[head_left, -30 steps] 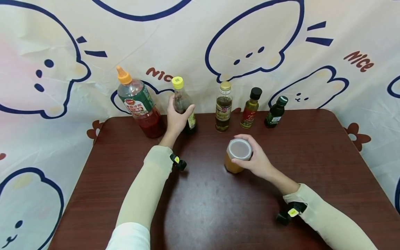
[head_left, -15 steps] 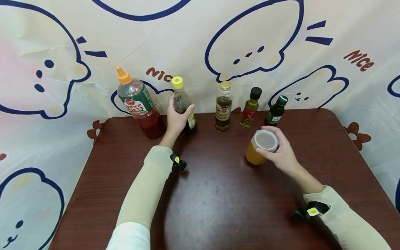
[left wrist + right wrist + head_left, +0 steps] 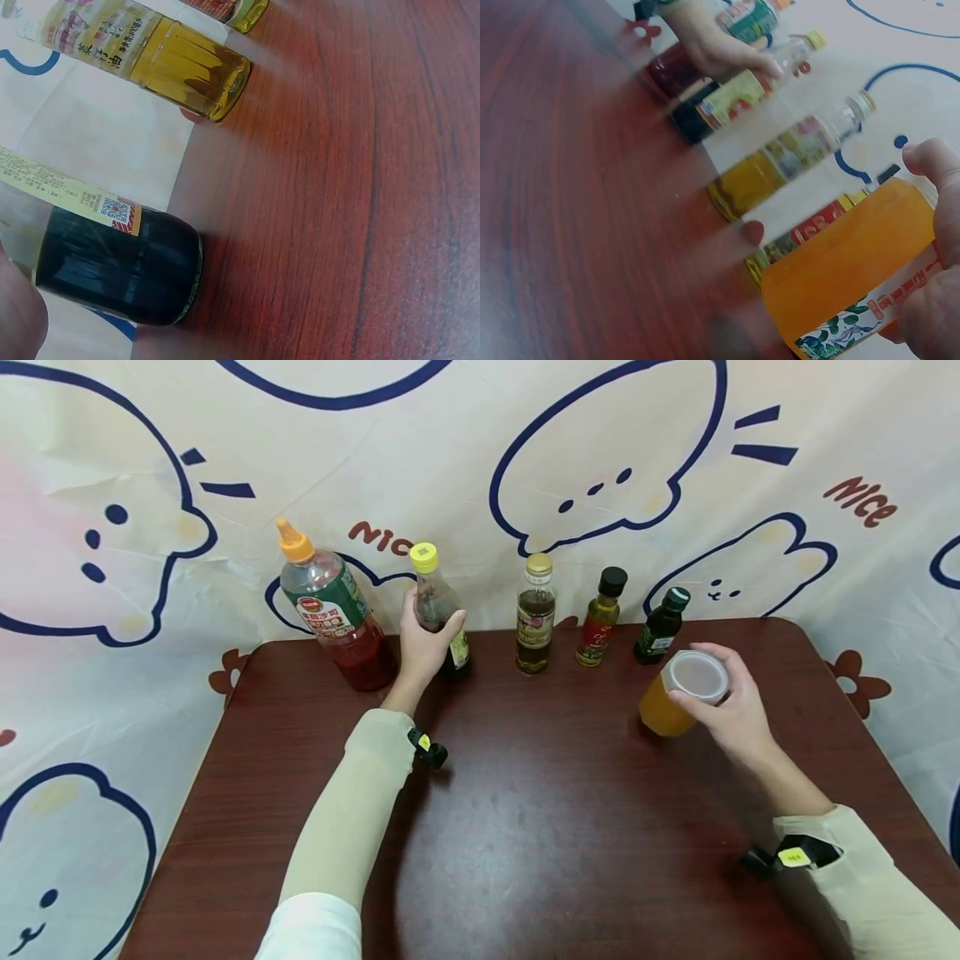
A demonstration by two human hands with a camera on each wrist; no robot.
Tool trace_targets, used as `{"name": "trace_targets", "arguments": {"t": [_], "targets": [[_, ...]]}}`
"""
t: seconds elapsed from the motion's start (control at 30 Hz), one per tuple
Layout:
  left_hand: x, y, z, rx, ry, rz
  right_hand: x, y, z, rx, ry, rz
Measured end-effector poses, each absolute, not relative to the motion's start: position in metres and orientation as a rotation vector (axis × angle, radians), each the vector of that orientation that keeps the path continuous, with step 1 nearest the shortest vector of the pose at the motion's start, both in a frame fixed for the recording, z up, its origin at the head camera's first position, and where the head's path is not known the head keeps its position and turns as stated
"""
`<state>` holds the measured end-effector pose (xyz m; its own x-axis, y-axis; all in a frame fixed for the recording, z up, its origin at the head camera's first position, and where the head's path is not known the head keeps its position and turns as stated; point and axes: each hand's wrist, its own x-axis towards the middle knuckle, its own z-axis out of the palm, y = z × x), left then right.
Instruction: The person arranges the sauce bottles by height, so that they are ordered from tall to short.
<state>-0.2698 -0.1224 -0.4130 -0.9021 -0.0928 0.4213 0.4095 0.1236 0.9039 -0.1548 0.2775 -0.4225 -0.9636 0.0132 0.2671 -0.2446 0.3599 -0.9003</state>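
My left hand (image 3: 429, 642) grips a bottle of dark liquid with a yellow cap (image 3: 424, 558), standing upright near the back edge. The dark lower part of that bottle (image 3: 124, 262) shows in the left wrist view. Toward the right, my right hand (image 3: 731, 706) holds a jar of orange-yellow contents (image 3: 663, 706) with a whitish lid, its thumb on the near side. In the right wrist view the jar (image 3: 847, 262) shows a printed label. Whether its base touches the table cannot be told. Just behind the jar stands a small dark green bottle (image 3: 658, 628).
A large squeeze bottle of red sauce (image 3: 337, 622) stands left of my left hand. Between my hands are a yellow-capped oil bottle (image 3: 536, 618) and a small black-capped bottle (image 3: 598, 622). All line the back of the brown table (image 3: 525, 827), before a patterned cloth (image 3: 600, 410).
My right hand has carried the jar to the right and slightly back, from in front of the oil bottle to beside the dark green bottle. My left hand has stayed on its bottle.
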Motion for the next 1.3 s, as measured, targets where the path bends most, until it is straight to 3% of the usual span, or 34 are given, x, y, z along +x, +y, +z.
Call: {"name": "trace_targets", "arguments": {"t": [0.5, 0.93, 1.3], "targets": [[-0.269, -0.121, -0.413, -0.275, -2.048, -1.853, -0.186, 0.311, -0.427, -0.077, -2.264, 1.759], [-0.269, -0.121, -0.412, -0.303, -2.018, -1.835, -0.220, 0.329, -0.427, -0.397, -2.412, 1.576], [-0.268, -0.122, -0.412, -0.304, -2.025, -1.843, -0.247, 0.335, -0.440, -0.491, -2.332, 1.554]]}}
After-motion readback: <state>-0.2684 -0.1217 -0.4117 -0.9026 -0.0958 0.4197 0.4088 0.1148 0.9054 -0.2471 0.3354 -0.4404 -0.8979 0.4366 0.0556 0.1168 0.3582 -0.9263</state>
